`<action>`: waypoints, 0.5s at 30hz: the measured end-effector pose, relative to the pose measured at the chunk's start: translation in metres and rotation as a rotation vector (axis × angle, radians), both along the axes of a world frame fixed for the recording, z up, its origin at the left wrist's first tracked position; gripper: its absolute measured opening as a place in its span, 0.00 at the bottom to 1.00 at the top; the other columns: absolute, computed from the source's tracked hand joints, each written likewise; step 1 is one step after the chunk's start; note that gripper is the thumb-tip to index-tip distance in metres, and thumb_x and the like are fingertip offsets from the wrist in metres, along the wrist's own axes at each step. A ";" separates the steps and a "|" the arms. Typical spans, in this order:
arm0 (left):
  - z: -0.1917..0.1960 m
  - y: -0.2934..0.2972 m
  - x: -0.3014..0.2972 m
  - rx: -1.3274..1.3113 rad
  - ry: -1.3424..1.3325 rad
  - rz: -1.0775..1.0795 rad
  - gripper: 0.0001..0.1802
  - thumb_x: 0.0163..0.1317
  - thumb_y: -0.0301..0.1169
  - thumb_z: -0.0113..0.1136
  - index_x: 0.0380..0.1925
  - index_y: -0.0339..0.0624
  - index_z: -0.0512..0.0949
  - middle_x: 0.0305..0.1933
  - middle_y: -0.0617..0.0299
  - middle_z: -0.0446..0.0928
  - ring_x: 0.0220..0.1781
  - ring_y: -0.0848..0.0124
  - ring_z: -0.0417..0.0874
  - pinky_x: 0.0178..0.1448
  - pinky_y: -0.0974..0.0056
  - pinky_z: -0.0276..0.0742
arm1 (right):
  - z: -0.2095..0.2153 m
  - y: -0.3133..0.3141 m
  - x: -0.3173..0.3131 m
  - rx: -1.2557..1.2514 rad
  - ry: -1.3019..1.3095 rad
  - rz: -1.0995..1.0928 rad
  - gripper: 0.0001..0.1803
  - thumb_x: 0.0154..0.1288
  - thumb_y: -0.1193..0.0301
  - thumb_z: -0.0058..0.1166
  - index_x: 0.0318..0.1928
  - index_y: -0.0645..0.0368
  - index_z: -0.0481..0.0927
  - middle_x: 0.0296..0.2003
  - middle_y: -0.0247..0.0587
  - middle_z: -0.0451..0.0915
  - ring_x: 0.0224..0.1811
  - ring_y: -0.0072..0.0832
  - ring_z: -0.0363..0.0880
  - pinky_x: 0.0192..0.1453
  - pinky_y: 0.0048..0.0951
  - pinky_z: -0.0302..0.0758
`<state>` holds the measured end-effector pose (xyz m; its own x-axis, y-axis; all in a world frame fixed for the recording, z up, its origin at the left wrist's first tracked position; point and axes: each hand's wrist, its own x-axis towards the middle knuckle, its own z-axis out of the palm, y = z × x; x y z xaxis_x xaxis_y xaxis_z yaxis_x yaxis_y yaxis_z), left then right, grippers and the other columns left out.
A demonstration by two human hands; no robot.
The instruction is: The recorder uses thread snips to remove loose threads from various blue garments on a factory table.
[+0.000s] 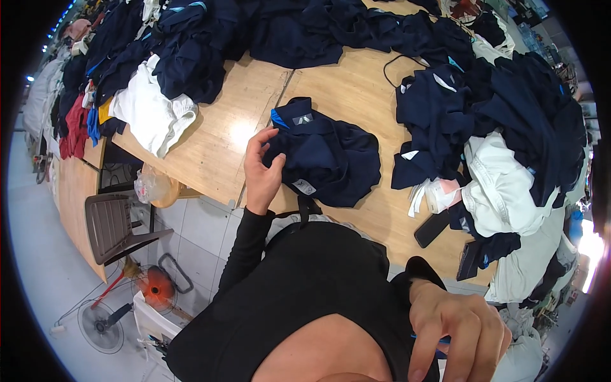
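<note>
A dark navy garment [344, 156] lies bunched on the wooden table in front of me, with a blue piece at its upper left corner and two pale label patches on it. At its left edge is my left hand [263, 169], thumb and fingers curved and apart, with nothing seen between them. Whether the fingertips touch the cloth I cannot tell. My right hand [455, 325] is raised close to the camera at the lower right, away from the table, its fingers bent down. Something small and blue shows by those fingers, but its kind is hidden.
Navy garments [293, 35] are heaped along the table's far side, more navy garments [439, 114] at the right. White garments [503, 181] lie at the right, another white garment [156, 105] at the left. A black phone [431, 230] rests near the front edge. A chair [118, 226] and fans [100, 326] stand left.
</note>
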<state>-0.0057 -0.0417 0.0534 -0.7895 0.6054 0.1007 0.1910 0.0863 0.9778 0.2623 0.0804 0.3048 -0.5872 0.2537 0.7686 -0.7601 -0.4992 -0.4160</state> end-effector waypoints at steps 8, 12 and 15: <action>0.021 0.022 0.012 -0.024 0.359 -0.256 0.20 0.58 0.23 0.72 0.53 0.40 0.86 0.59 0.51 0.84 0.63 0.52 0.83 0.67 0.56 0.78 | 0.004 -0.005 -0.005 -0.123 -0.211 -0.072 0.03 0.73 0.77 0.68 0.44 0.58 0.87 0.51 0.37 0.88 0.55 0.34 0.88 0.58 0.38 0.87; 0.017 0.036 0.026 -0.104 0.561 -0.373 0.19 0.55 0.26 0.74 0.49 0.46 0.89 0.57 0.57 0.82 0.62 0.53 0.78 0.65 0.52 0.76 | 0.011 -0.018 -0.010 -0.232 -0.290 -0.145 0.02 0.73 0.77 0.68 0.43 0.57 0.87 0.49 0.37 0.89 0.54 0.35 0.88 0.58 0.39 0.87; 0.009 0.040 0.030 -0.166 0.666 -0.418 0.20 0.53 0.30 0.79 0.48 0.52 0.90 0.59 0.61 0.80 0.64 0.54 0.76 0.64 0.51 0.73 | -0.004 -0.007 -0.015 -0.148 -0.145 -0.087 0.02 0.75 0.77 0.66 0.43 0.56 0.87 0.48 0.38 0.90 0.54 0.35 0.88 0.58 0.41 0.87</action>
<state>0.0243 -0.0014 0.0622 -0.3001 0.8860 0.3536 0.7780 0.0128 0.6282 0.2469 0.0730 0.3008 -0.6597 0.4118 0.6287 -0.7407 -0.4978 -0.4511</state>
